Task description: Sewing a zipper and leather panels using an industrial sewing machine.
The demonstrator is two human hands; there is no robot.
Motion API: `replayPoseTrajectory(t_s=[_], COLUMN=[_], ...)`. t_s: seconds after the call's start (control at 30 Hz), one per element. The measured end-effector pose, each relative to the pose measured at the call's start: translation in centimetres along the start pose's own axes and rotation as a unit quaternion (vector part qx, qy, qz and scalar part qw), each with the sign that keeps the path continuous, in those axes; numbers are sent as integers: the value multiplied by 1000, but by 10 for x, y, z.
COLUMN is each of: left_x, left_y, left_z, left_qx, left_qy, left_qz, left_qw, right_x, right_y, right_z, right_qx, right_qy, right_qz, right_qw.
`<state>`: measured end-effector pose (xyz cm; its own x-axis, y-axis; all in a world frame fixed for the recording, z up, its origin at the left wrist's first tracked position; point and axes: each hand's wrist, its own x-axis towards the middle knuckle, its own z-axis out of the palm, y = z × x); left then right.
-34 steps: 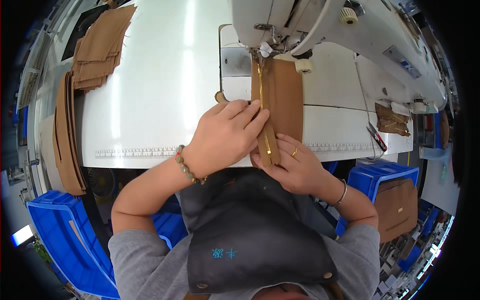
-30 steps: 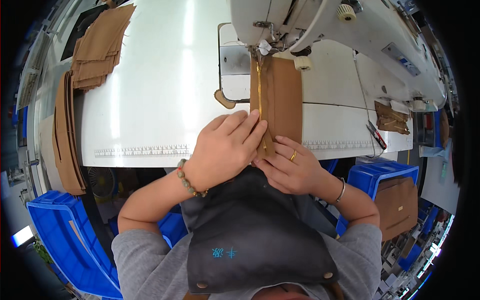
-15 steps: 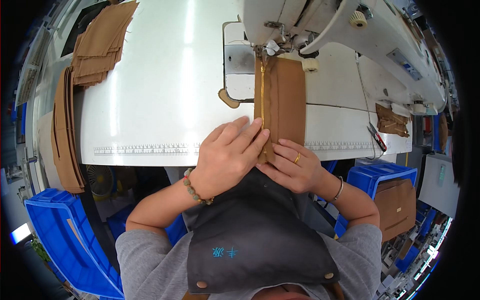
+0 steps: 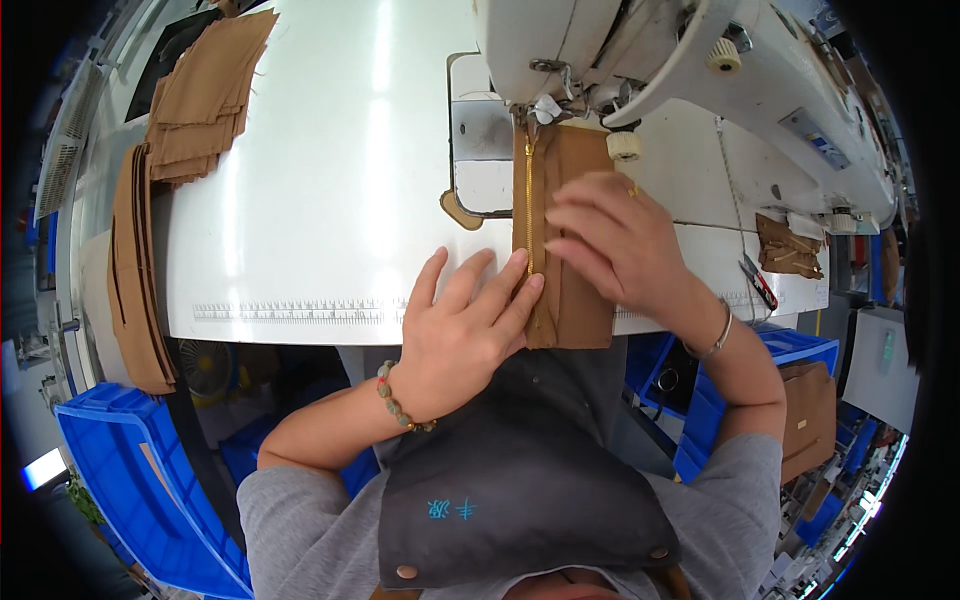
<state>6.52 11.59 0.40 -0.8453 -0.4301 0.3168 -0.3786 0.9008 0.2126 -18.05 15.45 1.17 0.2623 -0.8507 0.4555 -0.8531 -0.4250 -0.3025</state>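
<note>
A brown fabric piece (image 4: 585, 315) lies lengthwise on the white table, its far end under the sewing machine's presser foot. A gold-toothed zipper (image 4: 530, 205) runs along its left side. My left hand (image 4: 465, 320) is open, palm down, with the index fingertip and thumb on the zipper's near part and the other fingers spread on the table. Over the fabric's right half is my right hand (image 4: 625, 245), slightly blurred, fingers bent and apart, holding nothing that I can see. Whether it touches the fabric I cannot tell.
The white sewing machine (image 4: 790, 120) stands at the far right. Stacked brown pieces (image 4: 205, 85) and long folded strips (image 4: 135, 270) lie left. On the right are snips (image 4: 758, 283) and a small brown bundle (image 4: 790, 245). Blue bins (image 4: 140, 480) flank the table, whose front edge carries a ruler (image 4: 290, 312).
My right hand has let go of the fabric's near end and moved up and right over it. My left hand stays at the zipper, its outer fingers spread wider.
</note>
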Motion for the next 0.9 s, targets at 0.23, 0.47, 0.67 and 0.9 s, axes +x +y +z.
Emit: replayPoseTrajectory(t_s=[0.23,0.47,0.67,0.9], left_x=[-5,-30,-65,-128], left_y=[0,1,-20,-206], left_z=[0,13,-10,-114], left_qx=[6,-35,-28,353], left_qy=[-31,13,46,146], left_qz=[-4,19,-6,-264], left_qw=[999,999,999,886], right_x=[18,14,16,23], right_y=[27,21,19,19], right_z=[23,21,16,14], right_qx=[-50,-25,-51,-89], right_qy=[-57,-55,-95,-60], right_qz=[-5,16,23,-37], right_qw=[997,998,994,994])
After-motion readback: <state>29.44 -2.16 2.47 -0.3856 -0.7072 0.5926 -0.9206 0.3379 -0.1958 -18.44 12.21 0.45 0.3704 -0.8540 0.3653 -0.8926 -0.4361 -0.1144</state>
